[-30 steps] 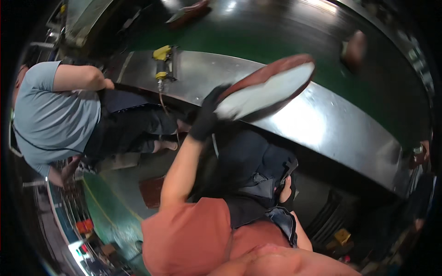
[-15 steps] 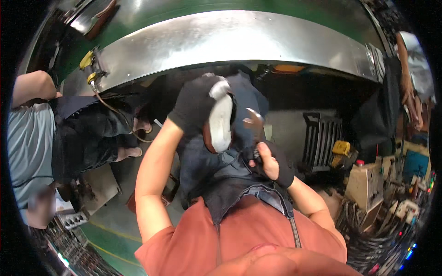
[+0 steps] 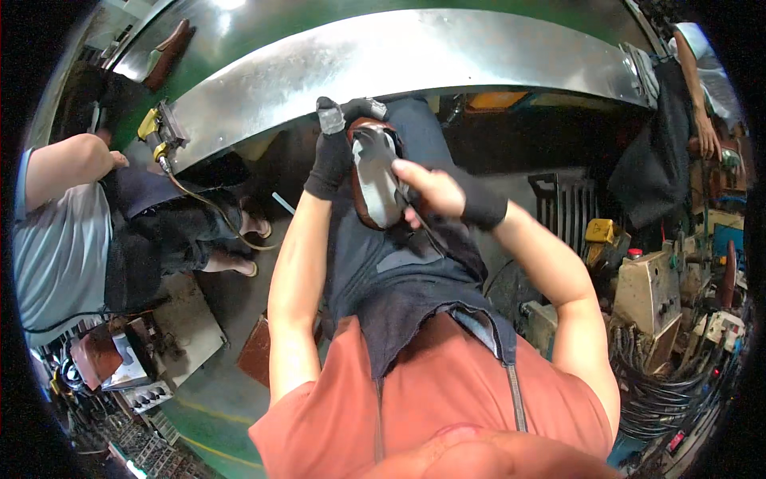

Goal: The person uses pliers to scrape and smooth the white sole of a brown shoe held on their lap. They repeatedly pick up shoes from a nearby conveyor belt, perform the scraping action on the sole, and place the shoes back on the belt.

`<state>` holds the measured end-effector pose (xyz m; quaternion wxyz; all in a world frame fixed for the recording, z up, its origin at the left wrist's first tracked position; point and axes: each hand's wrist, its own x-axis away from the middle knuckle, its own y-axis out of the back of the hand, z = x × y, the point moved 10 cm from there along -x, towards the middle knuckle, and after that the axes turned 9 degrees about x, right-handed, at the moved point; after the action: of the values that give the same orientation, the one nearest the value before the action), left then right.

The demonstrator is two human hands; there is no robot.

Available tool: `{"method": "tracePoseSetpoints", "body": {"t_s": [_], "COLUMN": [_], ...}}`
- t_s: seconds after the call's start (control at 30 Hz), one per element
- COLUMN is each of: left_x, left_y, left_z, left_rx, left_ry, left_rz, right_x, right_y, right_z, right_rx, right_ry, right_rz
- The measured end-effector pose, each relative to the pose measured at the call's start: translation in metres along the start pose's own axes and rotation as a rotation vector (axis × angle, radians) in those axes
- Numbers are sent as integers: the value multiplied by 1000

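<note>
A brown shoe [image 3: 372, 191] lies upside down over my lap, its pale underside facing up. My left hand [image 3: 335, 148], in a black fingerless glove with silver tape round fingertips, grips the shoe's far end from the left side. In my right hand [image 3: 435, 191] is a dark metal hand tool [image 3: 373, 152] that looks like pincers, its head blurred over the shoe's far part. The fingers are wrapped round its handle, which runs back toward my lap. A black band covers my right wrist.
A long shiny metal bench [image 3: 399, 52] curves across ahead of me. At its left end rests a yellow air tool [image 3: 153, 132] with a hose. A seated co-worker [image 3: 68, 231] is at left; another person's arm [image 3: 698, 104] shows far right. Machine boxes [image 3: 646, 291] and cables stand at right.
My right hand has brought the tool left and forward from beside the shoe onto its underside. My left hand and the shoe have shifted slightly forward.
</note>
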<state>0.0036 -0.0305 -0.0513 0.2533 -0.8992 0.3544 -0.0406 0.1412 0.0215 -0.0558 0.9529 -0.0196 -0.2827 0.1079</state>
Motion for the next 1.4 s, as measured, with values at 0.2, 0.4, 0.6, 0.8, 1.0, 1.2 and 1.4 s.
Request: {"method": "tracePoseSetpoints", "body": {"t_s": [0.2, 0.4, 0.6, 0.8, 1.0, 1.2, 1.4], "left_x": [25, 146, 205, 198, 186, 173, 174], "left_y": [5, -58, -49, -53, -71, -78, -76], "left_z": [-16, -62, -33, -45, -40, -54, -57], "left_rx": [-90, -766, -502, -669, -551, -637, -655], "left_ry": [-127, -166, 108, -11, -99, -188, -283], "left_rz": [-20, -150, -542, -586, -470, -424, -447], "right_x": [-13, 33, 76, 75, 64, 66, 34], "right_y": [-42, -79, -94, -86, -41, -43, -56], "right_z": [-40, -134, -77, -91, -129, -89, -155], "right_rx": [436, 613, 942, 940, 637, 855, 597], "right_ry": [502, 499, 768, 758, 356, 802, 493], "right_rz": [-573, 85, 182, 233, 327, 217, 523]}}
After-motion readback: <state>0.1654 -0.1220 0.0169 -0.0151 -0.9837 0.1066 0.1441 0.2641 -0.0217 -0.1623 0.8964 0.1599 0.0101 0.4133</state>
